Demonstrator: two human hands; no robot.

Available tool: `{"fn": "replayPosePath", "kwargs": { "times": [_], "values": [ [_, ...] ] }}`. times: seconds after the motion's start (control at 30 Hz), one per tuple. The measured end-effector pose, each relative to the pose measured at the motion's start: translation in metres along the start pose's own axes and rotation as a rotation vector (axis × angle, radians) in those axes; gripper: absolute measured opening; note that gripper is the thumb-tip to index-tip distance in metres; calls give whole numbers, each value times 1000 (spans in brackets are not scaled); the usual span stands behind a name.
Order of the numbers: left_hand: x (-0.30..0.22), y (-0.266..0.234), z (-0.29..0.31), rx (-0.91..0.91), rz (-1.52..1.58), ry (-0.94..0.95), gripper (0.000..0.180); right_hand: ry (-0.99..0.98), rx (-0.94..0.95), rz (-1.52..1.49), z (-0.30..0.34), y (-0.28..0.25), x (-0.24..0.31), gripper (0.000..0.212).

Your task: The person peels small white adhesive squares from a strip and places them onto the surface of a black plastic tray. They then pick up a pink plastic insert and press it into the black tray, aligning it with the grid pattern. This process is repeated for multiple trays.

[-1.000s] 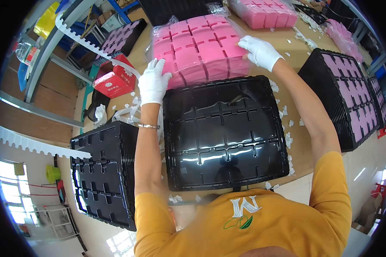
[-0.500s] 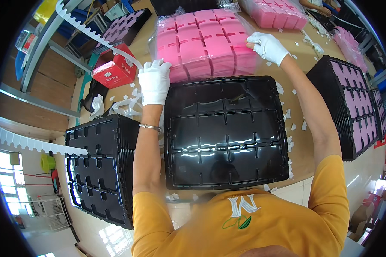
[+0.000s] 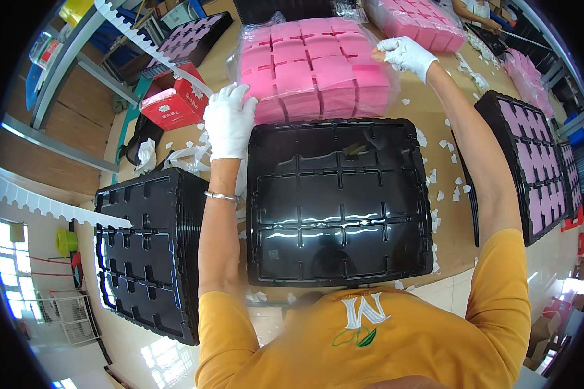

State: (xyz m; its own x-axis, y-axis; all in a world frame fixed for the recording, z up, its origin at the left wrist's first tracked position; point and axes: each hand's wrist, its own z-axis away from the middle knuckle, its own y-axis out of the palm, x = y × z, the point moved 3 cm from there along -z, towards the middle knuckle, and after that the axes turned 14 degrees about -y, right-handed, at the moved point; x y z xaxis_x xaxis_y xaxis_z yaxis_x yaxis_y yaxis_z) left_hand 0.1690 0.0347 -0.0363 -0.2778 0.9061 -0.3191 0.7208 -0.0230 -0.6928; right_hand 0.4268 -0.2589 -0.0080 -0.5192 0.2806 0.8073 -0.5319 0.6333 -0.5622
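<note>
We're at full stretch here, both hands gloved, over foam (image 3: pixel 294 82), pink block in clear wrap (image 3: pixel 392 83), just beyond black tray (image 3: pixel 337 194). Left hand (image 3: pixel 229 126) upright at foam's near left corner, back toward us, fingers close together; any pinch, we can't tell. Right hand (image 3: pixel 407 56) at foam's far right edge, pointing left, fingers curled, thumb near; whether wrap's caught between, we can't tell. Red box (image 3: pixel 170 107) left of foam.

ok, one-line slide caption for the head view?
Gloved left hand and right hand at opposite sides of a plastic-wrapped pink stack, beyond a black tray.
</note>
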Motion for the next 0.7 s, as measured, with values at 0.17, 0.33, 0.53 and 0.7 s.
{"fn": "replayPosePath", "kwargs": {
  "times": [0.17, 0.33, 0.53, 0.7],
  "values": [
    [6, -7, 0, -109, 214, -231, 39, -144, -323, -142, -19, 6, 11, 38],
    [-27, -15, -3, -166, 73, -56, 55, -173, -346, -168, -47, 9, 34, 26],
    [-53, 23, -15, -57, -147, -41, 70, -585, -399, 209, -55, -2, 59, 17],
    [-36, 37, -32, -221, -263, 46, 45, -459, -448, -144, -32, -28, 17, 41]
  ]
}}
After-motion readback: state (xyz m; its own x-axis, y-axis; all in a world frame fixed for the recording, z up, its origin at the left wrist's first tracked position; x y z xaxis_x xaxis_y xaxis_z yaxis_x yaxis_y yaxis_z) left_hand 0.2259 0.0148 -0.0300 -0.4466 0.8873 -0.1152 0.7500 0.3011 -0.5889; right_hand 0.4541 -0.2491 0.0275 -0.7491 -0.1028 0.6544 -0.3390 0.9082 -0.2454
